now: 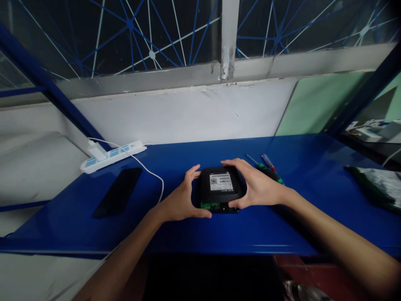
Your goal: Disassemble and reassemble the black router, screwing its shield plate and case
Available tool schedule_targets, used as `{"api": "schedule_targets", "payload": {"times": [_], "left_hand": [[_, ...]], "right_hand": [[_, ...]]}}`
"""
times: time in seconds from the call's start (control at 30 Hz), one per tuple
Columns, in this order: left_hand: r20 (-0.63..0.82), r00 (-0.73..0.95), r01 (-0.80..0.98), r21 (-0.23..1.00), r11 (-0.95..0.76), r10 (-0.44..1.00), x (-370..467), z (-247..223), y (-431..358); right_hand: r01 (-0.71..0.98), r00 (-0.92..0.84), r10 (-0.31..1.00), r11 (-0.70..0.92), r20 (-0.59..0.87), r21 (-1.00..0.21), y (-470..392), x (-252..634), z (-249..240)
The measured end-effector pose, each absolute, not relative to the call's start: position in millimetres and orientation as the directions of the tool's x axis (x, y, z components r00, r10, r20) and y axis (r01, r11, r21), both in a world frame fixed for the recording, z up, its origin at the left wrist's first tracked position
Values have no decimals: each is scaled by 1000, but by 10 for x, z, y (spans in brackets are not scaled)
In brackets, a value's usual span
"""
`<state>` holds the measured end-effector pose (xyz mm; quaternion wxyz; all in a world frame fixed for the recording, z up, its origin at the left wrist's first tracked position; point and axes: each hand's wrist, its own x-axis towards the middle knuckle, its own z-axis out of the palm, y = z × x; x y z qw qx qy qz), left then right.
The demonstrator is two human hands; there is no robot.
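A black electronic box (pixel 221 187) with a white printed label lies near the middle of the table. Its cover sits slightly raised at the front, and a green circuit board (pixel 210 206) shows beneath it. My right hand (pixel 257 184) grips the cover's right side, thumb at the front and fingers at the back. Around the left side curves my left hand (pixel 181 198), its thumb by the front edge of the base and its fingers against the rear left corner. The sides under both palms are hidden.
Behind my right hand lie a green-and-black screwdriver (pixel 270 172) and a clear-handled one with red (pixel 267 162). A black phone-like slab (pixel 118 192), a white power strip (pixel 114 155) and a white cable (pixel 156 174) are at left. A shiny bag (pixel 380 186) sits far right.
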<state>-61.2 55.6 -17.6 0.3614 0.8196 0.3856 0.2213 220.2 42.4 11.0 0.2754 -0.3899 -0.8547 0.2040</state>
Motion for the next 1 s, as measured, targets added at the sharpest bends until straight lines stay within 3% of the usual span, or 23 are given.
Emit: {"api": "schedule_targets", "payload": {"times": [0.2,0.43,0.63,0.8,1.0], "left_hand": [[-19,611,625,626,-467,791,-755,61,564],[-131,511,794,449,-409,849,-1285,286,580],[-93,519,777,465,-424,850,-1470,305,552],[-96,518,766,495,-411,850,-1105,421,459],[67,648,630,512,-584,759,-437,408,587]], "right_hand": [[617,-443,798,602,409,-506,519,2338,147],[662,-459,800,598,387,-452,566,2396,123],[671,-467,808,589,361,-450,560,2383,102],[677,-476,804,594,356,-435,570,2384,80],[682,-491,795,605,357,-411,558,2372,73]]}}
